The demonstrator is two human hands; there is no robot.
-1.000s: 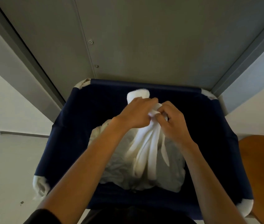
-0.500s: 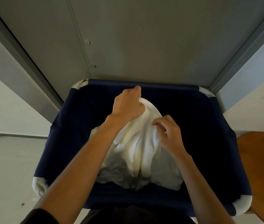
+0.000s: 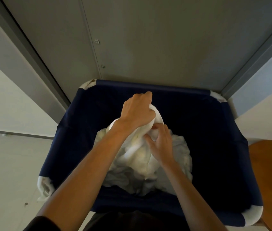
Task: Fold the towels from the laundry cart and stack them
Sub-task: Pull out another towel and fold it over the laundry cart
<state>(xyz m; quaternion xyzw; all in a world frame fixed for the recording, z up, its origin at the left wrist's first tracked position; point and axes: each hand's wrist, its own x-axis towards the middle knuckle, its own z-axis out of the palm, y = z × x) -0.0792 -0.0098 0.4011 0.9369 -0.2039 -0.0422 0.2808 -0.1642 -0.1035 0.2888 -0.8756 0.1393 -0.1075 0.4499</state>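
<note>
A dark blue fabric laundry cart (image 3: 215, 147) fills the middle of the view, with white corner pieces. A heap of white towels (image 3: 180, 157) lies at its bottom. My left hand (image 3: 137, 110) grips the top of one white towel (image 3: 137, 147) and holds it up above the heap, so it hangs down in folds. My right hand (image 3: 161, 142) is just below and to the right, its fingers pinching a fold of the same towel.
A grey metal panel (image 3: 148, 44) with a dark frame rises behind the cart. A pale wall (image 3: 7, 114) stands at the left. A round wooden surface (image 3: 271, 177) shows at the right edge, beside the cart.
My left hand has risen toward the cart's far rim with the towel's top. My right hand has slid down the hanging towel and pinches it lower.
</note>
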